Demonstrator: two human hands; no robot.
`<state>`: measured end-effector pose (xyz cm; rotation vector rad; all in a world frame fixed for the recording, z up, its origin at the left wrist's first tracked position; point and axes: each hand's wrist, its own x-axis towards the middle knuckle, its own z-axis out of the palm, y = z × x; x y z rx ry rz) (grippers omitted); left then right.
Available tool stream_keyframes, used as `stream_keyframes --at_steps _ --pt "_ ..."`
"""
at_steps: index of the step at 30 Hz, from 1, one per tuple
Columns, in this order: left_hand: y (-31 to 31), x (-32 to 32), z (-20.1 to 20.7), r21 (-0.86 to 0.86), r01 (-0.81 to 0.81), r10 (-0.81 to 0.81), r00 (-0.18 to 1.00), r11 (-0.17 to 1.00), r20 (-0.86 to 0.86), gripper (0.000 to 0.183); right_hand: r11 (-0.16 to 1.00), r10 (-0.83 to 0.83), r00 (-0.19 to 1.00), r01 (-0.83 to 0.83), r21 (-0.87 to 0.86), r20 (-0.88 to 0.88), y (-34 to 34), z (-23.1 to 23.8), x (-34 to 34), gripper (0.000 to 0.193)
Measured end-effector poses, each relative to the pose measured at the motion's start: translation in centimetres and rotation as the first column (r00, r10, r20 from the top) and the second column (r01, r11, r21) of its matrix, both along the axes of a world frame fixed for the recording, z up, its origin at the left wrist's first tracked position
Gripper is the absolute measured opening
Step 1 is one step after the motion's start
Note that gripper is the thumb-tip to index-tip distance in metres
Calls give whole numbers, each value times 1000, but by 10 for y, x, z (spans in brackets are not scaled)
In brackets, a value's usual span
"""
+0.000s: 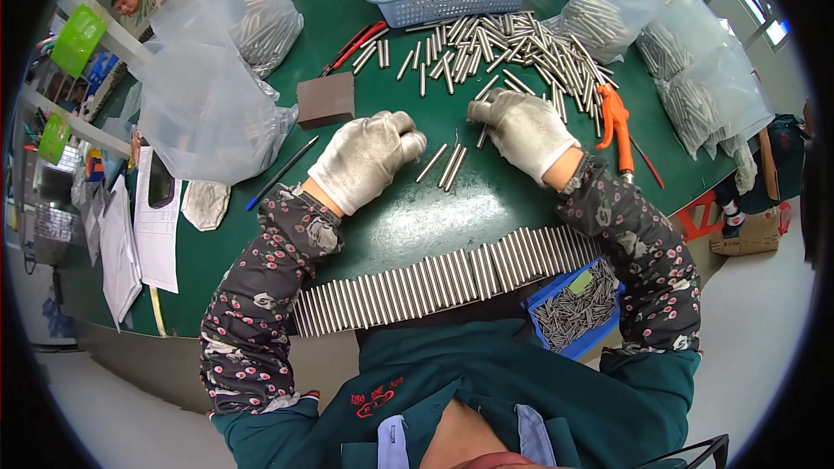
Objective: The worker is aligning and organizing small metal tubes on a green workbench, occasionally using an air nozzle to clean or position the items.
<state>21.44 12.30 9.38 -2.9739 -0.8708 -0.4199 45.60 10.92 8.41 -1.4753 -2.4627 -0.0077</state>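
Observation:
My left hand [369, 158], in a white work glove, has its fingers curled closed; what they hold, if anything, is hidden. Across from it, my gloved right hand [528, 132] is closed, and a short metal pin [482, 136] sticks out below its fingertips. Between and just below the hands lie a few loose metal pins [452, 168] on the green table [408, 208]. Beyond my right hand spreads a heap of similar shiny pins [495, 43]. Along the near table edge, many pins stand side by side in a long row [434, 282].
A blue basket [452, 2] stands at the back. Clear bags of pins [604, 13] flank the heap. By my right hand is an orange air gun [615, 126]; by my left, a brown block [326, 100] and pen [282, 172]. A blue tray [532, 304] holds small pins.

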Motion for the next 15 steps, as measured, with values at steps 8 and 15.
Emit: stream_keyframes --at_steps 8,15 --pt "0 1 -16 -129 170 -155 981 977 121 24 989 116 954 -137 56 276 -4 1 4 14" --pt "-1 17 -12 -456 -77 133 987 887 92 66 941 276 889 -328 87 364 -9 6 1 11"
